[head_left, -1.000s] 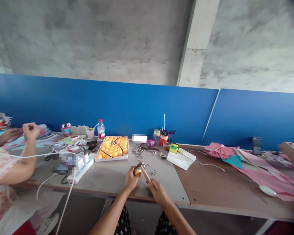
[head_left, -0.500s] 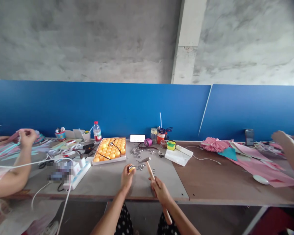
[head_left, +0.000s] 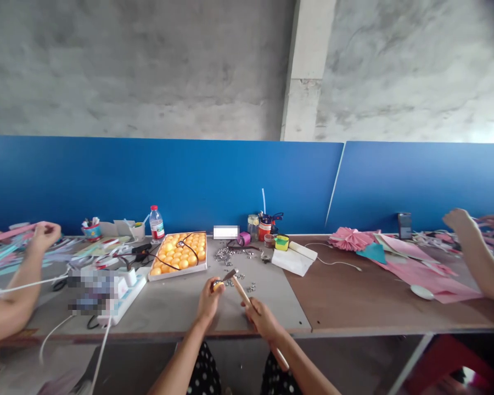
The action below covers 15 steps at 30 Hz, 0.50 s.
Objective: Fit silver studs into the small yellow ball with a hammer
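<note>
My left hand point(head_left: 209, 302) is closed around a small orange ball point(head_left: 218, 285), held on the grey table top point(head_left: 177, 304) near the front edge. My right hand point(head_left: 262, 319) grips the wooden handle of a small hammer point(head_left: 241, 291). The hammer's metal head sits just above and right of the ball, almost touching it. Small silver metal pieces point(head_left: 230, 255) lie scattered on the table just beyond my hands. A white tray point(head_left: 152, 272) full of orange balls, with a black cord across it, stands to the back left.
A white power strip point(head_left: 123, 291) and cables lie left. A water bottle point(head_left: 157, 223), jars, tape rolls and folded white paper point(head_left: 294, 258) line the blue partition. Pink paper craft point(head_left: 349, 239) covers the brown table on the right. Other people's arms point(head_left: 12, 307) work at both sides.
The hammer head was raised off the ball half a second ago and has come back down next to it. The view has shifted a little to the right.
</note>
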Available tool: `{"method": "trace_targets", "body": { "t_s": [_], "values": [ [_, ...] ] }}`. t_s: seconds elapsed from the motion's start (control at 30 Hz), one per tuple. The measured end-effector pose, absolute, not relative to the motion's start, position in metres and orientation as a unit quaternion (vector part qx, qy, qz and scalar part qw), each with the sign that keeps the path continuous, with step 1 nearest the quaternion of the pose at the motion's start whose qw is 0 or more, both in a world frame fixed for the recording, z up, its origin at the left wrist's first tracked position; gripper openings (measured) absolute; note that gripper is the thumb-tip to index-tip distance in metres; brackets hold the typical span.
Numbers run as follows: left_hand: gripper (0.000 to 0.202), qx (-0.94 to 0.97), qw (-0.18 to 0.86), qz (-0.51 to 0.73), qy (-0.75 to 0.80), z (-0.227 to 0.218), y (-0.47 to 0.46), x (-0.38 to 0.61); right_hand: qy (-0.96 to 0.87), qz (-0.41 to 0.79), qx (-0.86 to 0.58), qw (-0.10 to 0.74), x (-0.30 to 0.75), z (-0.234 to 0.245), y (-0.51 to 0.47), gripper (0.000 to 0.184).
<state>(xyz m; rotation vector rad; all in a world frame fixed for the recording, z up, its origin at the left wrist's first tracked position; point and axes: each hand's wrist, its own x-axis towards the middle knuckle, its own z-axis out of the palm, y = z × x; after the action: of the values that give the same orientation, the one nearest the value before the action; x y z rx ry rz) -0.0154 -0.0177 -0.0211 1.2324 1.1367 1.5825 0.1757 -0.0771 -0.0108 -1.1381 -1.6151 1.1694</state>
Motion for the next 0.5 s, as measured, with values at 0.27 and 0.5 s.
{"method": "trace_targets", "body": {
  "t_s": [0.27, 0.5],
  "values": [
    [0.052, 0.484, 0.38, 0.632, 0.471, -0.019, -0.0201, -0.0165, -0.601, 0.49, -0.428, 0.464, 0.1758, -0.0152, -0.0784, 0.055],
    [0.049, 0.464, 0.432, 0.641, 0.432, -0.0131, -0.0248, -0.012, -0.662, 0.441, -0.439, 0.419, 0.1751, -0.0104, -0.0793, 0.047]
  ]
}}
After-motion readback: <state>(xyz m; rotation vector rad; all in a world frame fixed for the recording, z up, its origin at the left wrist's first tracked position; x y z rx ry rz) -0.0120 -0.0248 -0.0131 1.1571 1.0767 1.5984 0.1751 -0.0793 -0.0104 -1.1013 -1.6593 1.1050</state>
